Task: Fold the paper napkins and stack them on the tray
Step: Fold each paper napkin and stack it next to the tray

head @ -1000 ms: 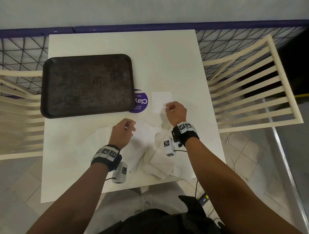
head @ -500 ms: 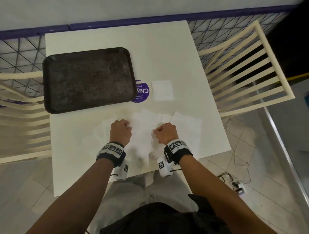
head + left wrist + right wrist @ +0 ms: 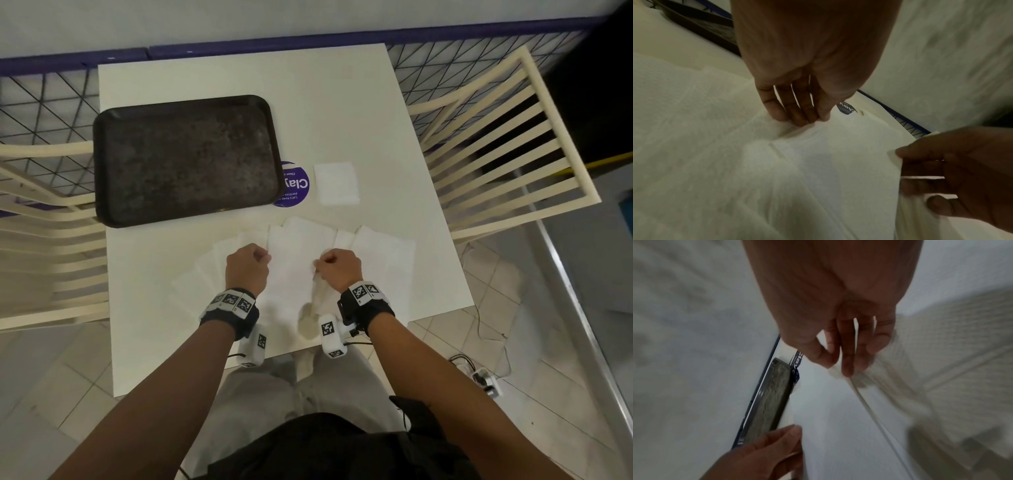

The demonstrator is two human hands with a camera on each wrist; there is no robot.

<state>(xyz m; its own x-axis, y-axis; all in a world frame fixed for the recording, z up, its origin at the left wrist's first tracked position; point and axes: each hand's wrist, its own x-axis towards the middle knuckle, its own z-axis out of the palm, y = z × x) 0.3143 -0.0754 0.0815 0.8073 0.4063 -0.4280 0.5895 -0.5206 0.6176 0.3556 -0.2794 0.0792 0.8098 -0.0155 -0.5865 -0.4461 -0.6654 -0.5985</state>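
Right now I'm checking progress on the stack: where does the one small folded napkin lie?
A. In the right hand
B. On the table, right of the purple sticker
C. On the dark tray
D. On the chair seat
B: the folded napkin lies flat on the white table, just right of the purple sticker, off the dark tray.
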